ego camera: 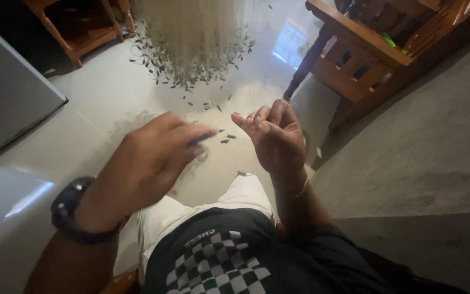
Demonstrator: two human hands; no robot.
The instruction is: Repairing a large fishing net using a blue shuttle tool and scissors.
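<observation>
My left hand (148, 158) is blurred with motion and pinches a thin dark blue stick-like thing (205, 137) that juts out toward the right. My right hand (273, 136) is raised opposite it, fingers curled together; whether something small sits between its fingertips I cannot tell. Ahead of both hands a pale strip of strung threads (191, 38) hangs to the glossy white floor (99, 98), with several small dark beads or chips scattered around its lower end (191, 81). A few dark chips (227, 139) lie between my hands.
A wooden chair or bench (365, 60) stands at the upper right beside a grey carpet (420, 158). Another wooden furniture piece (82, 27) is at the upper left. A grey flat panel (6, 92) lies at the left. My legs in white cloth (213, 207) are below.
</observation>
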